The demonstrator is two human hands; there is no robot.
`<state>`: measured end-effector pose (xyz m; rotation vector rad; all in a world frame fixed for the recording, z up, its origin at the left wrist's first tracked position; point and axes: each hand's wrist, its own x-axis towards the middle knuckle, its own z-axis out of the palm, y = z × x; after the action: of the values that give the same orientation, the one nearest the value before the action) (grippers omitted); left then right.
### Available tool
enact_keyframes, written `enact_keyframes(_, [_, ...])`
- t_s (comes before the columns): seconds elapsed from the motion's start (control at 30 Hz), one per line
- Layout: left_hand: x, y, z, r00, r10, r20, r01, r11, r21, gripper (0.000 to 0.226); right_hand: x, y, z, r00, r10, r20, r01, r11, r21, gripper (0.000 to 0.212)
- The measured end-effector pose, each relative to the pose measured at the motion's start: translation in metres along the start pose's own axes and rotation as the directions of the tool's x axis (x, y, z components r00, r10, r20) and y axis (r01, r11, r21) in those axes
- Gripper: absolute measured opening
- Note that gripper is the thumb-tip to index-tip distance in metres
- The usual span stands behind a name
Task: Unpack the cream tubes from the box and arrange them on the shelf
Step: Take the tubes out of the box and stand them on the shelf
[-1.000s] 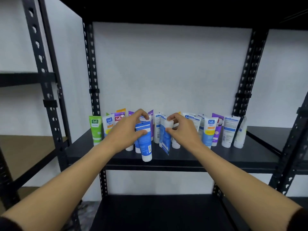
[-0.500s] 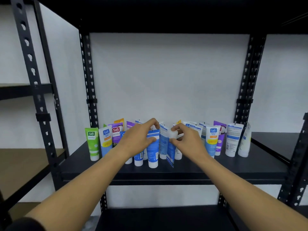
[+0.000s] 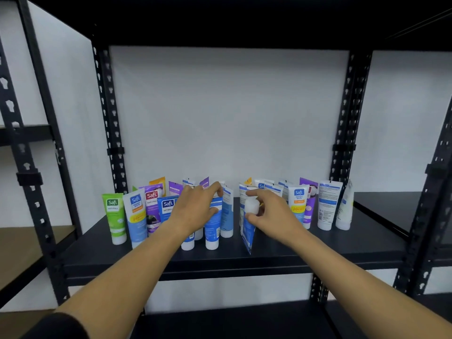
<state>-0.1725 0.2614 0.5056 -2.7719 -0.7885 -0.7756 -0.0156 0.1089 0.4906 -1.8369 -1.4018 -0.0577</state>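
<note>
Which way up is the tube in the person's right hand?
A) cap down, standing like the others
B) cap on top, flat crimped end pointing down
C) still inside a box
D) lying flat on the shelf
B: the right hand pinches the white cap of the blue tube at the top, while the tube's flat crimped end points down toward the shelf.

Wider gap between hands now.
</note>
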Motion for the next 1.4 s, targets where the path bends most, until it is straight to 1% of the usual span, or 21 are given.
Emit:
enact_keyframes(0.17, [0.000, -0.001, -0.002, 0.998, 0.041, -0.042, -0.034, 0.989, 0.140, 0.038, 0.001, 0.002, -0.006, 0.999, -0.004, 0.034, 0.003, 1.000, 0.003, 0.031])
enact_keyframes(0.27, [-0.002, 0.001, -0.004, 0.997, 0.060, -0.050, -0.049, 0.980, 0.192, 0.041, 0.004, 0.000, -0.015, 0.993, 0.035, 0.114, -0.027, 0.997, -0.068, 0.028])
enact_keyframes(0.33, [-0.006, 0.003, -0.004, 0.996, 0.064, -0.063, -0.049, 0.974, 0.222, 0.044, 0.007, -0.003, -0.024, 0.983, 0.063, 0.173, -0.036, 0.987, -0.157, 0.030])
enact_keyframes(0.37, [-0.009, 0.004, -0.004, 0.995, 0.058, -0.085, -0.039, 0.977, 0.210, 0.046, 0.008, -0.005, -0.030, 0.975, 0.072, 0.208, -0.028, 0.978, -0.208, 0.031])
enact_keyframes(0.43, [-0.019, 0.010, -0.003, 0.985, 0.007, -0.174, 0.013, 0.994, 0.112, 0.047, 0.009, -0.007, -0.037, 0.949, 0.096, 0.301, 0.005, 0.948, -0.319, 0.038])
enact_keyframes(0.53, [-0.042, 0.028, 0.001, 0.960, -0.077, -0.268, 0.055, 0.995, -0.088, 0.040, 0.004, -0.006, -0.040, 0.877, 0.175, 0.448, 0.057, 0.887, -0.458, 0.045])
enact_keyframes(0.6, [-0.062, 0.040, 0.010, 0.959, -0.080, -0.272, 0.032, 0.984, -0.177, 0.037, -0.002, -0.001, -0.040, 0.844, 0.224, 0.487, 0.091, 0.835, -0.542, 0.042])
enact_keyframes(0.67, [-0.081, 0.049, 0.023, 0.971, -0.056, -0.235, -0.006, 0.967, -0.255, 0.034, -0.008, 0.006, -0.041, 0.846, 0.244, 0.473, 0.092, 0.808, -0.582, 0.037])
enact_keyframes(0.7, [-0.089, 0.052, 0.030, 0.979, -0.042, -0.198, -0.015, 0.960, -0.281, 0.033, -0.010, 0.010, -0.042, 0.854, 0.246, 0.459, 0.075, 0.813, -0.577, 0.036])
enact_keyframes(0.77, [-0.099, 0.057, 0.044, 0.991, -0.036, -0.127, -0.001, 0.960, -0.281, 0.032, -0.017, 0.018, -0.044, 0.869, 0.250, 0.427, 0.023, 0.841, -0.540, 0.034])
enact_keyframes(0.83, [-0.104, 0.062, 0.056, 0.992, -0.090, -0.087, 0.065, 0.966, -0.250, 0.033, -0.025, 0.025, -0.048, 0.897, 0.245, 0.367, -0.053, 0.885, -0.462, 0.035])
enact_keyframes(0.9, [-0.105, 0.068, 0.065, 0.988, -0.145, -0.055, 0.129, 0.964, -0.233, 0.039, -0.035, 0.030, -0.052, 0.940, 0.234, 0.247, -0.142, 0.930, -0.339, 0.032])
enact_keyframes(1.0, [-0.104, 0.079, 0.080, 0.990, -0.142, -0.006, 0.138, 0.976, -0.167, 0.047, -0.050, 0.033, -0.047, 0.971, 0.234, 0.041, -0.228, 0.966, -0.124, 0.029])
enact_keyframes(1.07, [-0.103, 0.088, 0.091, 0.982, -0.187, 0.008, 0.187, 0.972, -0.140, 0.051, -0.057, 0.033, -0.037, 0.970, 0.238, -0.048, -0.238, 0.971, 0.007, 0.033])
enact_keyframes(1.17, [-0.105, 0.099, 0.103, 0.963, -0.270, 0.009, 0.269, 0.954, -0.131, 0.056, -0.061, 0.033, -0.015, 0.958, 0.257, -0.126, -0.231, 0.953, 0.195, 0.038])
enact_keyframes(1.3, [-0.109, 0.102, 0.111, 0.959, -0.282, -0.038, 0.274, 0.950, -0.152, 0.058, -0.060, 0.036, 0.012, 0.939, 0.271, -0.211, -0.208, 0.938, 0.279, 0.036])
enact_keyframes(1.4, [-0.109, 0.101, 0.110, 0.956, -0.288, -0.051, 0.275, 0.946, -0.170, 0.058, -0.057, 0.043, 0.026, 0.932, 0.291, -0.216, -0.218, 0.926, 0.309, 0.039])
